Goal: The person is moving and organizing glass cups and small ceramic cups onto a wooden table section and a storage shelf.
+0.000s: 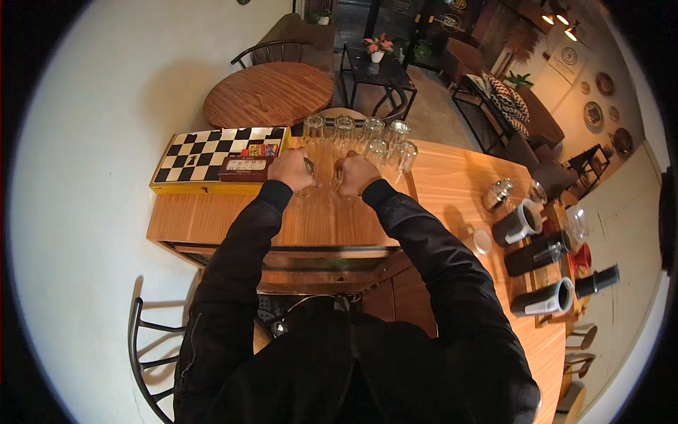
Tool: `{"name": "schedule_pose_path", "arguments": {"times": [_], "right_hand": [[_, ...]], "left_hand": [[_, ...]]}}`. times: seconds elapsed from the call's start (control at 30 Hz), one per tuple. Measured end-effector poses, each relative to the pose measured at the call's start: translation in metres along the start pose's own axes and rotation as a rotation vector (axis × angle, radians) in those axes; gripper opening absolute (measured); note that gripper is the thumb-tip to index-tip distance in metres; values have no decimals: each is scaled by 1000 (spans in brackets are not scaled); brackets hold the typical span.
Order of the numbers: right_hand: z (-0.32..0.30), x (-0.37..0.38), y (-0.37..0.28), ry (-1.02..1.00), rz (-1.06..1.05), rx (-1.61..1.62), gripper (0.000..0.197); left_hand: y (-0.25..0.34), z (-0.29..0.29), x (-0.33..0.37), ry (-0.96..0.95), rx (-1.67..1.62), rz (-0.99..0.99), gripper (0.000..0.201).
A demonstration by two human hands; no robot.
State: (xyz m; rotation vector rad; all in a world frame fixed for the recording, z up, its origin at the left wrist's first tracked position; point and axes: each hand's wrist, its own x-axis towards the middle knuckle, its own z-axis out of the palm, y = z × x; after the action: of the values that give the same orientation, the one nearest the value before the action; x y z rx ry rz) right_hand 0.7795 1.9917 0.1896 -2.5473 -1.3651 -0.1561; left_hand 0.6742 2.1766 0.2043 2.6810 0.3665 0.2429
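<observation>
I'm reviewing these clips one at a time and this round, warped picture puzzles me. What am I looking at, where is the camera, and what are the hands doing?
There is no machine here. A person wears a wide fisheye camera on the head, looking down, so edges bend. The black-sleeved arms are the person's own. The left hand and right hand each seem closed around a clear glass on the wooden counter. Behind them stands a row of glasses. A chessboard box lies to the left, and dark canisters and cups to the right.
</observation>
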Motion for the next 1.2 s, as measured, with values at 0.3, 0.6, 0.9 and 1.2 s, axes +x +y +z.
{"name": "schedule_pose_path", "arguments": {"times": [0.3, 0.6, 0.9, 1.2], "right_hand": [[20, 72, 36, -181, 0, -58, 50], [7, 81, 62, -54, 20, -24, 33], [15, 92, 71, -63, 23, 14, 30], [22, 89, 71, 38, 68, 11, 38]], "left_hand": [[-12, 30, 65, -55, -97, 16, 71], [-32, 51, 52, 220, -304, 114, 76], [-31, 60, 61, 317, -336, 143, 69], [-38, 73, 66, 358, -497, 42, 70]]}}
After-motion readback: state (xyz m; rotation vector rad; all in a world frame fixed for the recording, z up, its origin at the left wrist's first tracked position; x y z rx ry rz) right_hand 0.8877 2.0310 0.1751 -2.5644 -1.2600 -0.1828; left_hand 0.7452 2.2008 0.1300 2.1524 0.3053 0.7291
